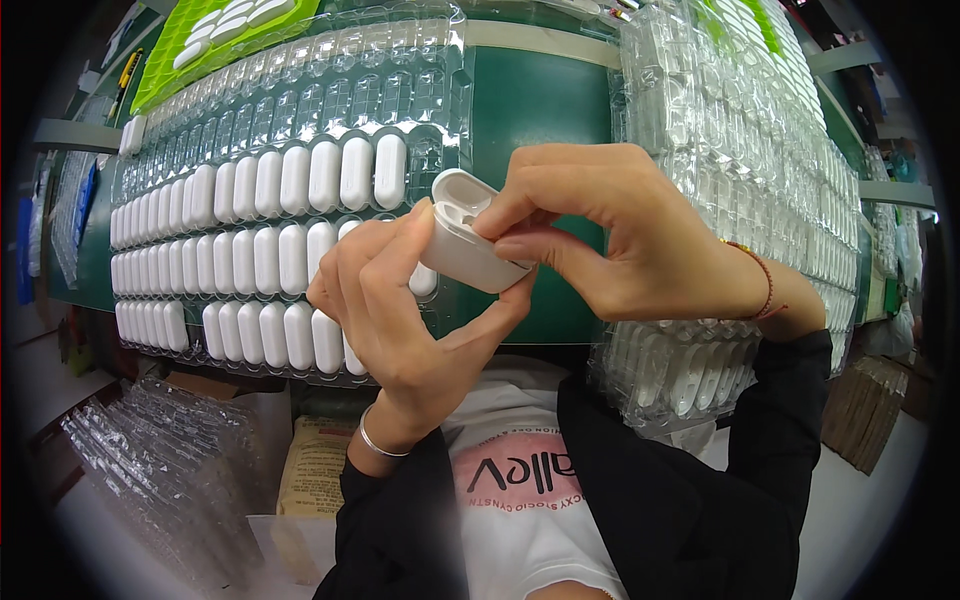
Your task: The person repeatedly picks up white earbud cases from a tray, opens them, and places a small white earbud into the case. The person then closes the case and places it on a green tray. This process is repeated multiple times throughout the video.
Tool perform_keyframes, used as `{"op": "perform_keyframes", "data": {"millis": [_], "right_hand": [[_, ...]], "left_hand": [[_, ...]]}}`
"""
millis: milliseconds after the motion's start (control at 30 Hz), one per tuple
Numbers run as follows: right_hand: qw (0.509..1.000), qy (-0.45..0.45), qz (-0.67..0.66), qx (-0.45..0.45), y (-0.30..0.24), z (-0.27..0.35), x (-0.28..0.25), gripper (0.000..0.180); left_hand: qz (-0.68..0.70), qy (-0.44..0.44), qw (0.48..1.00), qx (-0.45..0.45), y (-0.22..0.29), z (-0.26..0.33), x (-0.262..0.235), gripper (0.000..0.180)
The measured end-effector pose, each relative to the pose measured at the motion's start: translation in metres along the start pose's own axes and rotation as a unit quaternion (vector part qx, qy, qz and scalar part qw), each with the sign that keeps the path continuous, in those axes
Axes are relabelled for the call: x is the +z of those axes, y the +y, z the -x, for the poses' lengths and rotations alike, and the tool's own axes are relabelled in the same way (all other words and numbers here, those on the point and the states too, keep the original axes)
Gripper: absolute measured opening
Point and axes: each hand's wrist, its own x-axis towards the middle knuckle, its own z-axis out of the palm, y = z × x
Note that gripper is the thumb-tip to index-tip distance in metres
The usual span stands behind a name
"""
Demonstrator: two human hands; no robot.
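Both of my hands hold one small white earbud-style case (462,245) with its hinged lid flipped open, just above the table's near edge. My left hand (395,300) grips the case body from below and the left. My right hand (620,235) pinches its top right side, fingers at the open lid. Behind my left hand lies a clear plastic blister tray (432,110) with several rows of white oblong cases; its far pockets are bare.
A tall stack of clear trays (740,150) stands on the right of the green table (540,110). A green tray with white cases (215,35) sits far left. More clear trays (160,470) and cardboard boxes (315,465) lie on the floor below.
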Motion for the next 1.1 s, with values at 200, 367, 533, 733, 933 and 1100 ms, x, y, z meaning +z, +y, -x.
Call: {"op": "perform_keyframes", "data": {"millis": [200,367,533,733,933,1100], "right_hand": [[0.999,0.028,-0.005,0.017,-0.002,0.003,0.004,0.013],[0.999,0.024,-0.025,0.026,-0.003,0.005,0.007,0.017],[0.999,0.032,-0.018,0.008,-0.007,0.009,0.008,0.019],[0.999,0.027,0.014,0.030,-0.010,0.010,0.010,0.019],[0.993,0.054,-0.068,0.077,-0.009,0.011,0.011,0.013],[0.998,0.049,-0.003,0.043,-0.006,0.009,0.010,0.013]], "left_hand": [[0.028,-0.046,0.998,-0.032,0.002,-0.006,-0.004,0.075],[-0.005,0.007,1.000,0.025,-0.005,0.003,0.002,0.075],[0.053,0.032,0.997,0.038,-0.009,0.010,0.008,0.077],[0.027,0.023,0.999,0.016,-0.003,0.012,0.006,0.077],[0.063,0.015,0.998,-0.023,0.000,0.011,0.006,0.077],[0.052,-0.006,0.999,-0.017,-0.001,0.008,0.004,0.076]]}}
